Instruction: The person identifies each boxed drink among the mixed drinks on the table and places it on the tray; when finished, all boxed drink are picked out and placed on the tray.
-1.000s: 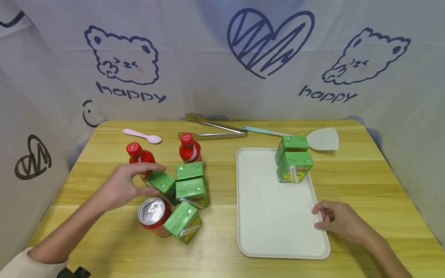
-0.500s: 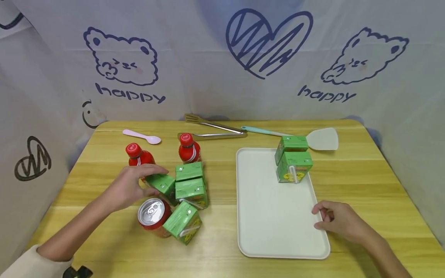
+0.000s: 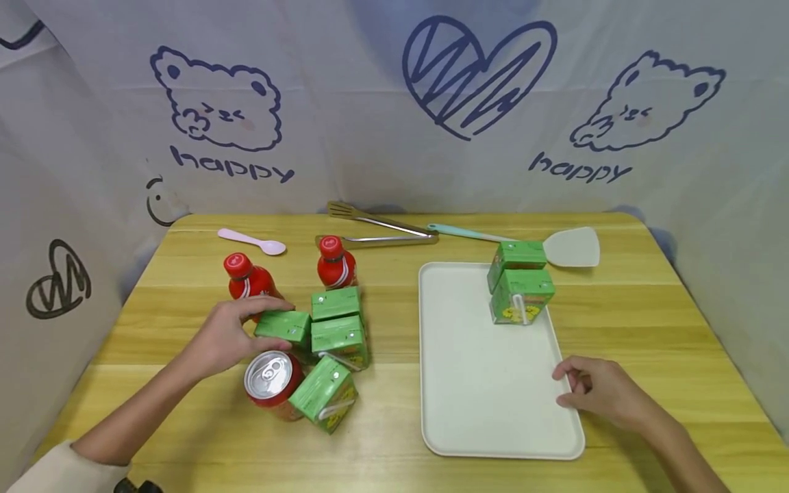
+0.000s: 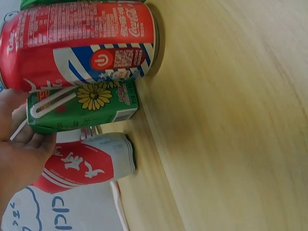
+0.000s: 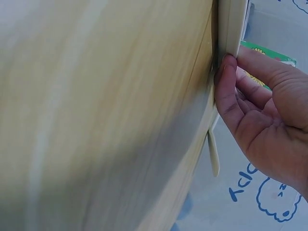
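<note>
On the table, left of the tray, the left hand grips a carton, best held upright with even pressure, while the right hand pinches the tray's right side.

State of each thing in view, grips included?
Left grip: holding a carton
Right grip: pinching the tray by its rim
Tray: flat, partly loaded
Other cartons: upright
Can: upright, looks unopened
Bottles: upright, capped
Tongs: lying down, arms spread
Spatula: lying down
Spoon: lying down
</note>
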The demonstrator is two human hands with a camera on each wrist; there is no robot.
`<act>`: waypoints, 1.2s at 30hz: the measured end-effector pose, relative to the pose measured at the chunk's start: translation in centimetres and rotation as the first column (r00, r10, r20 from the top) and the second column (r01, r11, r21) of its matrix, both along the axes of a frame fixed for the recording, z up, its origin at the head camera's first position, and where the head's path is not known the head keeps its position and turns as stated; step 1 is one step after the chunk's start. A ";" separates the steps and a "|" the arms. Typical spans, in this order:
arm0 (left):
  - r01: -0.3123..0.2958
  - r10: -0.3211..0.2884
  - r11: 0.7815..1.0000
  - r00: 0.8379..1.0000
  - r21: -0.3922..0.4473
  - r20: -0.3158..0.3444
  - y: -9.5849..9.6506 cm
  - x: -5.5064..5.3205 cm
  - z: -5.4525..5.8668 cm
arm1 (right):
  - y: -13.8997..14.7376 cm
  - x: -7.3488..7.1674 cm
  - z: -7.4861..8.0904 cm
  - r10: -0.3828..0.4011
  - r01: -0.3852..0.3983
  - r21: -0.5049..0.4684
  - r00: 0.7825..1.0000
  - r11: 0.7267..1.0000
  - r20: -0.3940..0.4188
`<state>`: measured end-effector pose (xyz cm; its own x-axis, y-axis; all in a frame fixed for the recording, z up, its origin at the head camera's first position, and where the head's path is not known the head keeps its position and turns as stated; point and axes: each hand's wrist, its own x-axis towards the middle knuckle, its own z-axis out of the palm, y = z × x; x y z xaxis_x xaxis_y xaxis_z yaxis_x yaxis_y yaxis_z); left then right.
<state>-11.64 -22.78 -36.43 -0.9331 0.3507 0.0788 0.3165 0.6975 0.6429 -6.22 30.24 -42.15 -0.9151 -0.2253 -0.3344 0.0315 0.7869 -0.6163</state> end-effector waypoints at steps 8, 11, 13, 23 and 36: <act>-0.004 -0.014 0.993 0.987 0.115 0.160 -0.5 -0.5 -0.2 | -0.2 0.0 0.1 0.001 -0.001 0.001 1.000 1.000 -0.013; -0.039 0.013 0.987 0.986 0.155 0.168 -0.5 -0.3 -0.2 | -0.2 0.0 0.0 0.001 -0.001 -0.006 1.000 1.000 -0.012; -0.057 0.029 0.984 0.986 0.166 0.166 -0.5 -0.1 -0.1 | -0.2 0.0 0.0 0.002 -0.002 -0.008 1.000 1.000 -0.010; -0.123 0.108 0.987 0.985 0.106 0.133 -0.2 0.1 1.0 | -0.2 0.0 0.1 -0.010 0.010 0.022 1.000 1.000 -0.005; -0.168 0.167 0.984 0.985 0.050 0.037 0.5 0.8 3.6 | -0.2 0.0 0.1 -0.013 0.013 0.031 1.000 0.999 0.000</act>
<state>-10.84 -22.28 -32.80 -0.9808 0.1853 0.0613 0.1760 0.7038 0.6882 -6.21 30.06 -42.09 -0.9180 -0.2026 -0.3409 0.0419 0.8053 -0.5914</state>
